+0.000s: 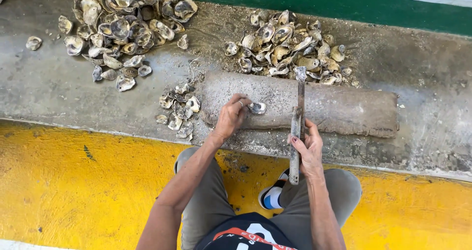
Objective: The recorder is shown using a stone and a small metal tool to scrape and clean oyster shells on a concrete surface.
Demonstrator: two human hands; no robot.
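The left hand (230,118) is pressing down on a single oyster (257,108), its fingers (240,102) bent and nearly closed over the shell's near edge. The oyster is lying on top of a grey log-shaped block (339,109) on the concrete ledge (49,82). The right hand (309,149) is gripping a long metal bar (297,124), fingers wrapped fully closed around its shaft; the bar is standing across the block. Shell heaps (287,46) are lying behind.

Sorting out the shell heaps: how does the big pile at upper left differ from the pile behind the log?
The upper-left pile is larger and spreads wide, with strays scattered off its edges; the pile behind the log is smaller and tighter. The first shows many open, pale shell insides; the second looks browner and muddier. Both lie on the concrete ledge.
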